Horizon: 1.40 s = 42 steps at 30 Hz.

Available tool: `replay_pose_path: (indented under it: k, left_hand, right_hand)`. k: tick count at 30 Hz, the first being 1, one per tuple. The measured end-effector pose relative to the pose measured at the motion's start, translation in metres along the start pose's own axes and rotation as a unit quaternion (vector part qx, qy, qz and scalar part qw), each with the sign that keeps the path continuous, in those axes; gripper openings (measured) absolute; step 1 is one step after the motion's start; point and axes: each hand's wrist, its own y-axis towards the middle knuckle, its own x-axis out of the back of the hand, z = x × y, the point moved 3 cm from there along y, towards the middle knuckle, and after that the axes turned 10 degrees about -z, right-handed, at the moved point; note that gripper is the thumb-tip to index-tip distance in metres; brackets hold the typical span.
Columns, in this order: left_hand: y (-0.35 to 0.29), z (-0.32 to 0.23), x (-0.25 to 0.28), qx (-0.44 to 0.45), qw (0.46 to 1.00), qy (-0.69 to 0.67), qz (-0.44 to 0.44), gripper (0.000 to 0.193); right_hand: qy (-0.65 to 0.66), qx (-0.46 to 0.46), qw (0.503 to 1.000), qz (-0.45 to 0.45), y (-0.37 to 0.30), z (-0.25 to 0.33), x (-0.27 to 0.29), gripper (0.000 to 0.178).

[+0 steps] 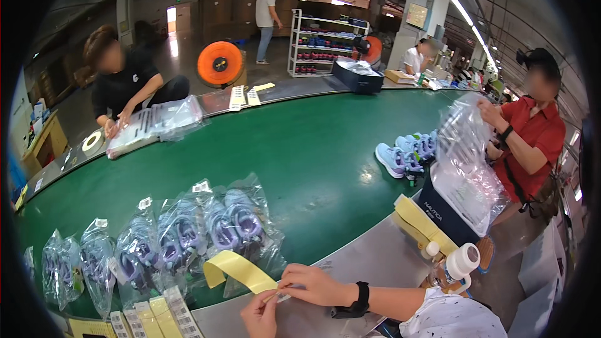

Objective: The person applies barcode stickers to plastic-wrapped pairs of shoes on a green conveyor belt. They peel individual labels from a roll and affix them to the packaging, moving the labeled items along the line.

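Observation:
A curling yellow label strip (235, 268) runs up from my hands over the metal edge of the green conveyor belt (313, 150). My left hand (260, 316) is closed in a pinch at the strip's near end. Against it, my right hand (315, 285) pinches the same end with thumb and forefinger; a dark band circles its wrist. What lies between the fingertips is too small to make out. Just beyond the strip lies a clear bag holding a pair of light blue shoes (236, 220), with a white label on the bag beside it.
Several bagged shoe pairs (133, 253) line the belt at left. Label sheets (164, 318) lie on the near edge. At right stand a dark blue box (438, 213), a white-capped bottle (462, 263) and loose shoes (394, 158). A red-shirted person (532, 138) handles plastic bags.

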Motion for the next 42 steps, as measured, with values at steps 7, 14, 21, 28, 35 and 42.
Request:
replay_pose_path:
  k: [7, 14, 21, 28, 35, 42]
  left_hand:
    - [-0.005, -0.04, -0.013, -0.006, 0.999, -0.018, 0.045, 0.017]
    - [-0.001, -0.01, -0.017, 0.014, 0.999, 0.032, -0.009, 0.012]
    - [0.003, 0.013, -0.01, 0.136, 0.985, -0.099, 0.03, 0.029]
    - [0.005, 0.028, -0.014, 0.184, 0.966, -0.173, 0.056, 0.04]
    - [0.01, 0.035, -0.013, 0.151, 0.984, -0.091, 0.026, 0.038]
    - [0.009, 0.038, -0.028, 0.148, 0.986, -0.074, 0.029, 0.035]
  right_hand:
    - [0.035, -0.013, 0.999, 0.005, -0.001, -0.004, 0.01, 0.01]
    - [-0.096, 0.165, 0.98, -0.051, -0.004, 0.009, 0.012, 0.005]
    - [-0.134, 0.197, 0.969, -0.066, 0.002, 0.012, 0.005, 0.008]
    - [-0.095, 0.081, 0.99, -0.067, -0.006, 0.003, 0.002, 0.008]
    - [0.115, -0.103, 0.977, -0.145, 0.109, -0.039, 0.034, 0.003]
    - [0.124, -0.402, 0.907, -0.029, 0.277, -0.195, 0.035, 0.021]
